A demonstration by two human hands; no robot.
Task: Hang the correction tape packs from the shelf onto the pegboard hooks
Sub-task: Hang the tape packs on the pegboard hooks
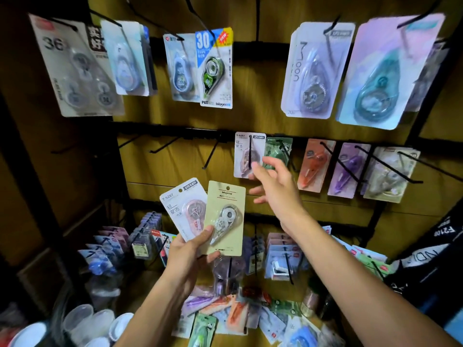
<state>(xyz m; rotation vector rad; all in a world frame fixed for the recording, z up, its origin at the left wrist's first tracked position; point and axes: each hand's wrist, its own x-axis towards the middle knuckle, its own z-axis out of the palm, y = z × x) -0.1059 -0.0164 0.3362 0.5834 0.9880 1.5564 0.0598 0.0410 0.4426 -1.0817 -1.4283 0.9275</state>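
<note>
My left hand (pixel 189 251) grips two correction tape packs fanned out: a white one with a pink dispenser (pixel 184 206) and a beige one with a grey dispenser (pixel 225 217). My right hand (pixel 274 182) is raised in front of the pegboard with fingers spread, holding nothing. Its fingertips are at the lower edge of a white pack (pixel 246 152) that hangs on a middle-row hook. Beside that pack hang a green pack (pixel 276 149), an orange pack (pixel 314 164) and a purple pack (pixel 347 169). Loose packs (pixel 233 314) lie piled on the shelf below.
Three bare hooks (pixel 213 154) stick out of the middle row to the left of the white pack. Larger packs (pixel 313 71) fill the top row. Lower hooks carry more packs (pixel 283 256). Clear plastic cups (pixel 82 321) stand at the bottom left; a dark bag (pixel 431 259) is at right.
</note>
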